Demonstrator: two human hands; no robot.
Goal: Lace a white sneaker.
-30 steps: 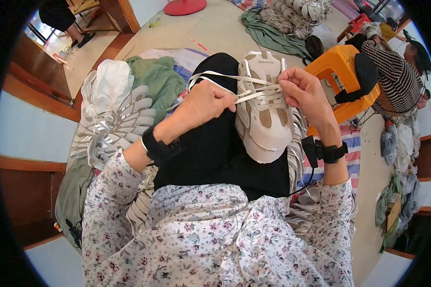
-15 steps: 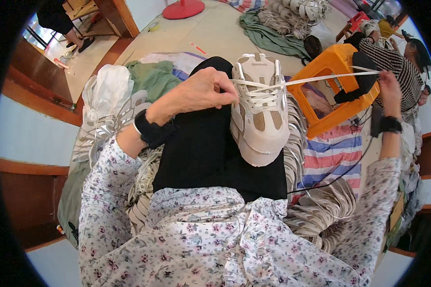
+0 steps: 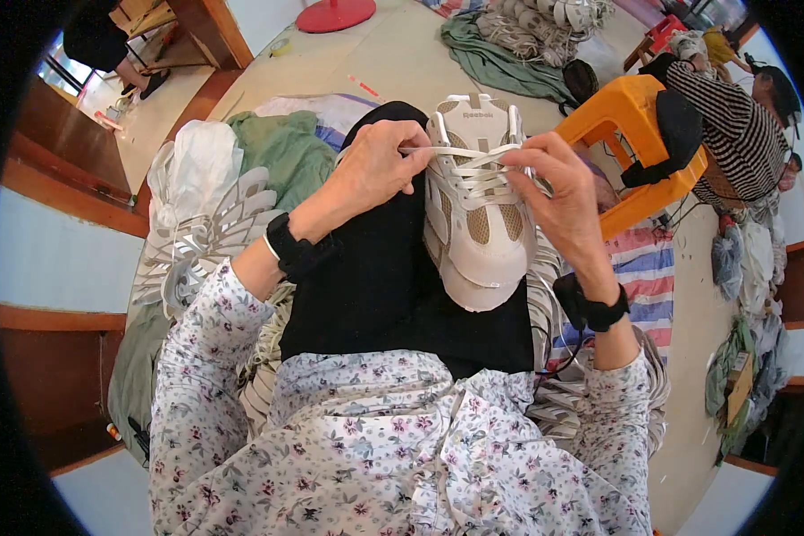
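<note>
Lace drawn in — both hands back at the shoe

We see the right hand (image 3: 558, 192), flung wide with the white lace (image 3: 460, 154) half a second ago, now returned to the beige sneaker (image 3: 478, 210) resting on the black-trousered lap (image 3: 375, 286); the left hand (image 3: 375, 165) pinches the lace's other end — the slack looks taken up, a fresh crossing snugged across the eyelets.

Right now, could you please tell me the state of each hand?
Left hand: closed, pinching the white lace at the sneaker.
Right hand: closed on the lace's other side.
</note>
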